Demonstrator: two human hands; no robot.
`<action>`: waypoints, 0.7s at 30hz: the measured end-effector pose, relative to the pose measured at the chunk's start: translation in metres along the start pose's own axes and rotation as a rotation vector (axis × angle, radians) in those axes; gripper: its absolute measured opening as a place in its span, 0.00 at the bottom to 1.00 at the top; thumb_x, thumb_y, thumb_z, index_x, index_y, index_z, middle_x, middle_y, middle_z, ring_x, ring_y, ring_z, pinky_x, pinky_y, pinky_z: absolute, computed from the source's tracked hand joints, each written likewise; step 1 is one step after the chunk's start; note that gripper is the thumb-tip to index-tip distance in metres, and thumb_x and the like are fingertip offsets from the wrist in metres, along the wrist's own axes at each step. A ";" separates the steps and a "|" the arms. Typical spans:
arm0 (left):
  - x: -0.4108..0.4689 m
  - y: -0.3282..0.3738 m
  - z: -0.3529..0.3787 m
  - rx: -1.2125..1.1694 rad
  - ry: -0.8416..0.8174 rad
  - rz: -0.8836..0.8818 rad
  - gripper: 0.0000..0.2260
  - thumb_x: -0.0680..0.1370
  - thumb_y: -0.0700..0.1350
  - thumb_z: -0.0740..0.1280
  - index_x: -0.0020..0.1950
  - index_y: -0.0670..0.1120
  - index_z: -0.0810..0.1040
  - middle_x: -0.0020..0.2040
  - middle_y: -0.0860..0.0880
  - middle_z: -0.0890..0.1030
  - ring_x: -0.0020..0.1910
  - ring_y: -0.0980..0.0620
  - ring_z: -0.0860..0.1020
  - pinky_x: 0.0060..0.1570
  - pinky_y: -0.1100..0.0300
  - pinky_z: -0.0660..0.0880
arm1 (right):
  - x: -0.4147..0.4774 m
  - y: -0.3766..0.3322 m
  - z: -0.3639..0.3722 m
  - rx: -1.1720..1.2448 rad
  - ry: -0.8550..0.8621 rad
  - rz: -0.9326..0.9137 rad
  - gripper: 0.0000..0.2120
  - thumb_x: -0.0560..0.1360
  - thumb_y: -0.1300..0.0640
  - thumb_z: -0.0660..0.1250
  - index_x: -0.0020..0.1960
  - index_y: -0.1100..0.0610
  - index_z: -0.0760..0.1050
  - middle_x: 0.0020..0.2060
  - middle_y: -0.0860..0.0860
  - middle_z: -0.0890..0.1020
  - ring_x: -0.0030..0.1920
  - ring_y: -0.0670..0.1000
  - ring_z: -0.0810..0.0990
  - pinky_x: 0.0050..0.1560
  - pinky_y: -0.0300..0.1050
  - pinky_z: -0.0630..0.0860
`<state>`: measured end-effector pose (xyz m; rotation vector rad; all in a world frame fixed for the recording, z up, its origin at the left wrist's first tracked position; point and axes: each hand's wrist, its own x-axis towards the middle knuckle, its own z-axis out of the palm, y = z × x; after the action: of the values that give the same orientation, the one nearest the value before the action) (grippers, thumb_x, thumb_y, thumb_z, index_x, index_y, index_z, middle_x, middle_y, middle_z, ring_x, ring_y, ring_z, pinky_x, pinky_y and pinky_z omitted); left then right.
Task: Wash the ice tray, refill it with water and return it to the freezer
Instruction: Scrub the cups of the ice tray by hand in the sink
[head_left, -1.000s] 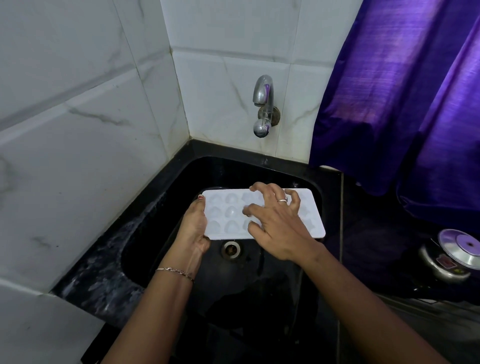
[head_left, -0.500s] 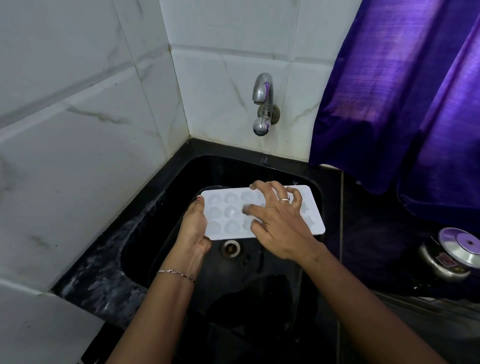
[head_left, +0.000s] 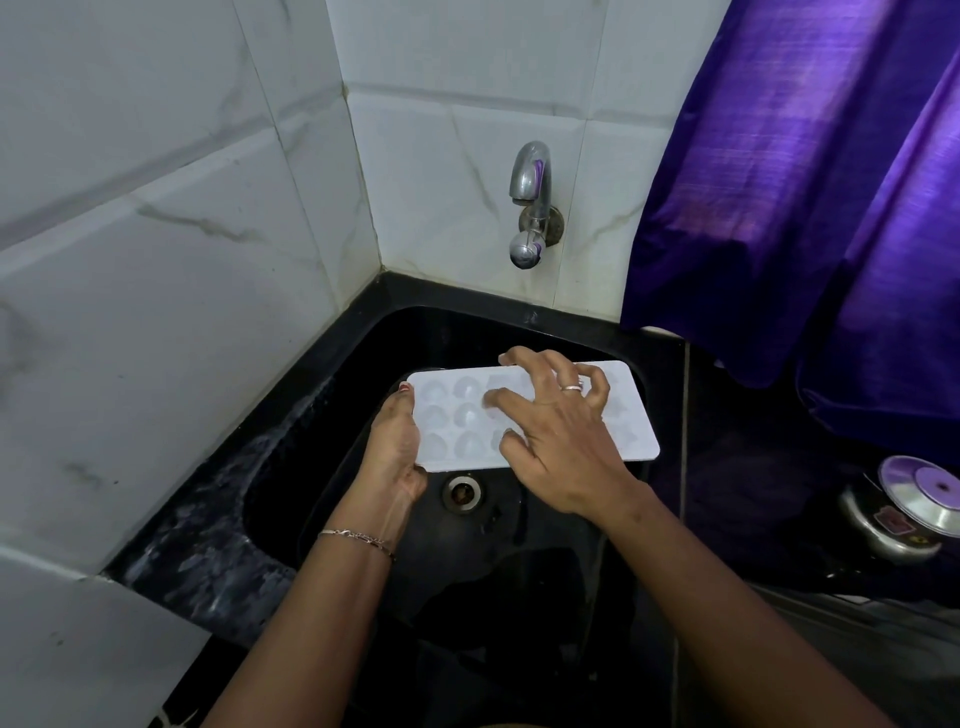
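Ice tray (head_left: 639, 415) is logged plain white. Sink (head_left: 363, 364) is noted black. Wall tiles (head_left: 156, 234) white, veined with grey. Surface (head_left: 208, 519) black, mottled with white flecks. Tap (head_left: 530, 176) silver, tinted by purple reflection. Curtain (head_left: 805, 182) deep purple, streaked lighter. Pot lid (head_left: 909, 499) silver, purple-tinted. Bracelet (head_left: 358, 535), ring (head_left: 573, 387) silver. Fingernail (head_left: 404, 386) painted red.

Looks like a home kitchen: black stone sink (head_left: 519, 307) in a corner of white marbled wall tiles (head_left: 156, 260), steel tap (head_left: 532, 202), purple curtain (head_left: 779, 182), pressure cooker (head_left: 904, 514) on the dark worktop (head_left: 737, 493).
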<state>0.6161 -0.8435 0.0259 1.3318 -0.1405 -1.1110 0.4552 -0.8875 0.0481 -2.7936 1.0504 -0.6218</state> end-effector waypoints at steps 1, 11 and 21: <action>0.000 -0.001 0.000 0.009 0.001 0.003 0.15 0.84 0.52 0.53 0.51 0.49 0.77 0.47 0.45 0.84 0.44 0.44 0.83 0.38 0.51 0.80 | 0.002 -0.003 0.001 -0.012 -0.018 -0.026 0.18 0.70 0.48 0.54 0.53 0.48 0.78 0.68 0.48 0.67 0.68 0.52 0.62 0.65 0.55 0.49; 0.001 -0.001 -0.001 0.057 0.017 0.018 0.15 0.84 0.53 0.53 0.54 0.47 0.76 0.50 0.43 0.83 0.45 0.43 0.82 0.39 0.52 0.80 | 0.007 -0.010 0.014 0.067 -0.066 -0.043 0.20 0.70 0.48 0.52 0.51 0.47 0.80 0.65 0.48 0.68 0.68 0.50 0.61 0.65 0.55 0.48; 0.002 -0.002 -0.001 0.046 0.007 -0.006 0.17 0.84 0.53 0.53 0.60 0.45 0.76 0.52 0.42 0.83 0.47 0.42 0.83 0.42 0.50 0.81 | 0.006 -0.008 0.014 0.038 -0.095 -0.039 0.21 0.70 0.47 0.51 0.54 0.44 0.79 0.68 0.47 0.65 0.69 0.50 0.59 0.66 0.55 0.46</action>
<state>0.6165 -0.8440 0.0225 1.3773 -0.1580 -1.1136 0.4696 -0.8861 0.0394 -2.7863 0.9587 -0.5013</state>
